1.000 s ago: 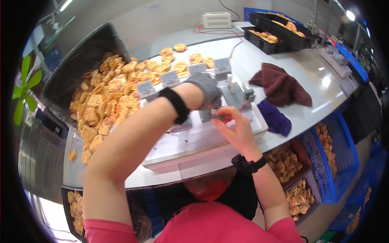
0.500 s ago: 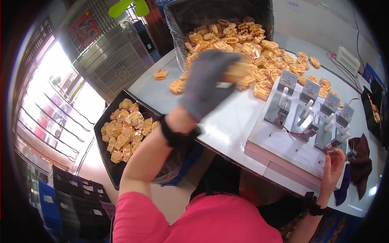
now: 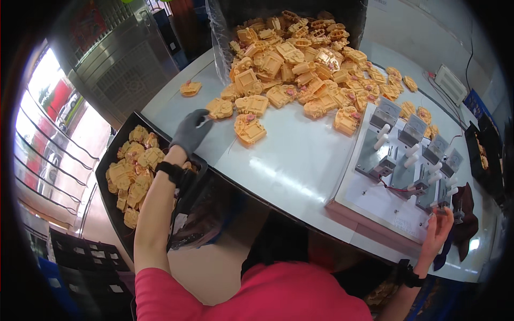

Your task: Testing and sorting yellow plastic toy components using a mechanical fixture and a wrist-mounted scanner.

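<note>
- The gloved left hand hangs near the bench edge, beside a black bin; its grip is apart, fingers curved.
- The bare right hand is at the meter fixture; I cannot tell whether its grip is closed.
- Yellow parts heap on the bench and fill the bin.

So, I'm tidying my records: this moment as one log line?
left hand: gloved, seemingly empty | right hand: at fixture | yellow parts: heaped on table
</note>
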Demonstrator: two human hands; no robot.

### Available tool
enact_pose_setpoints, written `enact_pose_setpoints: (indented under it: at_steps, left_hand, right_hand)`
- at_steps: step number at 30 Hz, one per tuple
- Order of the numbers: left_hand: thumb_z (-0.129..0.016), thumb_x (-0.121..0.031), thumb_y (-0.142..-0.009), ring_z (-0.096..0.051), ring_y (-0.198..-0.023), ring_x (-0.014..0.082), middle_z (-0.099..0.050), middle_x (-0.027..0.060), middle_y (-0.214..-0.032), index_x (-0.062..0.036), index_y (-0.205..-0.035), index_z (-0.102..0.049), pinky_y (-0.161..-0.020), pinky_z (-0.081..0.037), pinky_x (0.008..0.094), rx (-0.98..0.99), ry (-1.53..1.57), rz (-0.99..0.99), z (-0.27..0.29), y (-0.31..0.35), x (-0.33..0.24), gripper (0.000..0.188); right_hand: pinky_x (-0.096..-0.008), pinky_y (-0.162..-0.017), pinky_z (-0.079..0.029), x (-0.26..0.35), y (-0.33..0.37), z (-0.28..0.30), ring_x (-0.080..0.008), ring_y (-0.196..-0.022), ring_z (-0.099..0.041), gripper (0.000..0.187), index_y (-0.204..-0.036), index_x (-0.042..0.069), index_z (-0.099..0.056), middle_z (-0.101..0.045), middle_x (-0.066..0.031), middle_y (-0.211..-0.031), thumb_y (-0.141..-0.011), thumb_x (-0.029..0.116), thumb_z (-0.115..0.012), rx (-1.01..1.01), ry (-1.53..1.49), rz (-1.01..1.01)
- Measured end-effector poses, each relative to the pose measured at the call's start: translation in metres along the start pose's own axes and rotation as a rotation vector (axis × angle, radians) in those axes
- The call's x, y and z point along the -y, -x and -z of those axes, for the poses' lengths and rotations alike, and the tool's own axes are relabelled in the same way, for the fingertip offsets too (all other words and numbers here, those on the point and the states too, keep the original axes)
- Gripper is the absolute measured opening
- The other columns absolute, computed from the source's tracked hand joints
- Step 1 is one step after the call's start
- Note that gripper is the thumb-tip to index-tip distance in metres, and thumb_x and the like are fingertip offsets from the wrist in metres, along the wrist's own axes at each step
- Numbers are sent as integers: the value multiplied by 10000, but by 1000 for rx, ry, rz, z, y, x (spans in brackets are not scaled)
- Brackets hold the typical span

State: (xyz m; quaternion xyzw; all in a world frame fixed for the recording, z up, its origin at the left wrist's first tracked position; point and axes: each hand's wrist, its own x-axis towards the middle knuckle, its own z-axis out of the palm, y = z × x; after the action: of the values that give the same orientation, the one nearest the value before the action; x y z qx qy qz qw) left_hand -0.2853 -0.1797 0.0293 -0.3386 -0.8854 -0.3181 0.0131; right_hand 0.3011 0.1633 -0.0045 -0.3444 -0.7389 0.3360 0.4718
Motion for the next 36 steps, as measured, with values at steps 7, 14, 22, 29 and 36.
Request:
enact_pose_setpoints:
  at_steps: [7,14,22,29,36]
  left_hand:
    - [-788,-502,-713,-639,-1069,260,-624,167,-1216,-32,-1415,-429,-865,-529,346,455,-78,304,-61,-48,-72,918]
    - [-862,-213,-730,-629,-1024,147,-614,102,-1202,58,-1388,-394,-850,-543,254,502,629,208,-56,-5,-90,851]
    - [-841,-130,-742,-510,-1244,216,-468,119,-1363,-18,-1470,-241,-1025,-462,352,567,1171,-51,-64,99,-237,949]
    - [-807,-104,-757,-506,-1249,214,-464,129,-1359,-7,-1458,-239,-1034,-459,358,680,1247,-27,-94,124,-260,907]
    - [-679,-225,-873,-513,-1233,196,-502,125,-1348,-9,-1426,-357,-1033,-427,340,690,1275,-26,-104,124,-244,675]
  right_hand:
    - [-212,-809,-403,6,-2,-7,-88,-908,-503,464,-1411,87,-415,-572,-55,-1132,-965,57,-541,3,-20,-31]
    - [-266,-883,-410,43,8,-21,-129,-937,-515,407,-1376,42,-452,-568,-77,-1177,-979,90,-525,-330,229,196]
    - [-324,-868,-460,145,44,-138,-216,-1117,-585,681,-1365,24,-374,-497,-127,-1329,-819,99,-773,557,-529,-16]
    - [-316,-959,-473,137,37,-135,-166,-1070,-575,499,-1379,43,-277,-538,-137,-1203,-976,80,-568,456,-871,-306]
    - [-276,-889,-477,141,29,-128,-117,-1027,-571,430,-1339,24,-394,-575,-71,-1134,-976,142,-594,534,-670,-295]
